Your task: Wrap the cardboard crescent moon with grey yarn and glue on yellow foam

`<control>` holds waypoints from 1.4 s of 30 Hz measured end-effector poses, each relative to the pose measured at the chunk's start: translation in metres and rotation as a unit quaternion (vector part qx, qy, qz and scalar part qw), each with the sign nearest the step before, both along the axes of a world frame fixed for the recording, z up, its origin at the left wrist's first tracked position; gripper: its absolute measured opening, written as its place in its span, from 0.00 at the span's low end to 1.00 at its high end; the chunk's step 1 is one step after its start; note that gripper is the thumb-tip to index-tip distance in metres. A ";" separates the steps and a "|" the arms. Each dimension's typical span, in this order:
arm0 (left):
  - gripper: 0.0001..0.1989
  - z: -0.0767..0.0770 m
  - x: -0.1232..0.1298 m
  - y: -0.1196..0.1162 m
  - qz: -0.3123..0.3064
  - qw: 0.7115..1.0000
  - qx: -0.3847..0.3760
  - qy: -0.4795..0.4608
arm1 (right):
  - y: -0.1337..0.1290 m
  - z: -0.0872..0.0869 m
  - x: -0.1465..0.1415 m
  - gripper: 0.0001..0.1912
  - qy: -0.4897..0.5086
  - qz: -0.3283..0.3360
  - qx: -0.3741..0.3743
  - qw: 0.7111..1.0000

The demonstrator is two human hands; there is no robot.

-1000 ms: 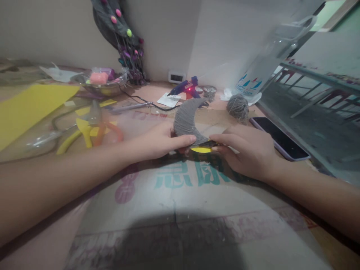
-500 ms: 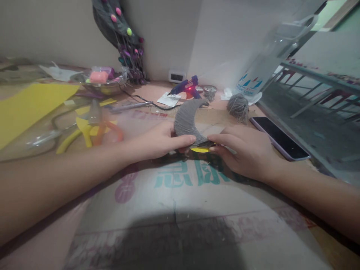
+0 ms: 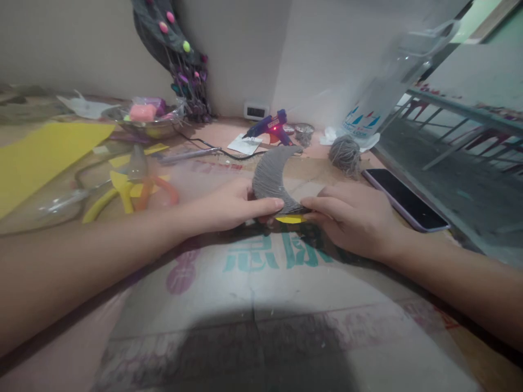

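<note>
A crescent wrapped in grey yarn (image 3: pixel 267 175) is held between both hands above a printed cardboard sheet (image 3: pixel 229 294). Its lower edge shows a strip of yellow (image 3: pixel 291 219). My left hand (image 3: pixel 241 204) grips the crescent's left lower side, thumb on top and fingers underneath, mostly hidden. At the lower right tip, my right hand (image 3: pixel 351 218) pinches with thumb and index finger; what exactly lies between these fingertips is too small to tell apart from the tip. Behind the crescent rests a blue glue gun (image 3: pixel 267 128) with a red light lit.
To the right lie a ball of grey yarn (image 3: pixel 345 155), a phone (image 3: pixel 404 198) and a clear water bottle (image 3: pixel 376 103). On the left are pliers (image 3: pixel 137 163), orange-handled scissors (image 3: pixel 163 188), yellow sheet (image 3: pixel 49 152) and a metal bowl (image 3: pixel 143 128). A wall stands behind.
Both hands keep their hold on the crescent and have barely moved. The whole view has shifted very slightly.
</note>
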State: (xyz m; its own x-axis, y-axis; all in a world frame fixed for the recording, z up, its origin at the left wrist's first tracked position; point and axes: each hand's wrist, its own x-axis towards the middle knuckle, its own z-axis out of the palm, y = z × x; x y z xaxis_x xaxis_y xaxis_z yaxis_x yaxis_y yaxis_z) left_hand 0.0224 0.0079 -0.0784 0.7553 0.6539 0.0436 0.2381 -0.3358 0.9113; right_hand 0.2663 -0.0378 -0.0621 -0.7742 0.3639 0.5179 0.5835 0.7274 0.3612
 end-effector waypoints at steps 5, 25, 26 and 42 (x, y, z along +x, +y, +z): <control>0.16 0.000 0.000 0.000 0.006 1.000 0.018 -0.002 | -0.001 -0.001 -0.001 0.07 0.011 -0.016 -0.036 0.999; 0.17 0.000 0.001 -0.002 0.018 1.000 0.020 0.001 | -0.002 0.000 0.000 0.07 0.004 0.003 0.004 1.000; 0.17 0.000 0.001 -0.001 0.018 1.000 0.021 0.000 | -0.002 -0.001 0.001 0.07 0.005 0.004 0.005 1.000; 0.16 0.002 0.001 -0.001 0.009 1.000 0.010 0.001 | -0.001 0.001 -0.001 0.07 -0.020 -0.009 0.007 1.000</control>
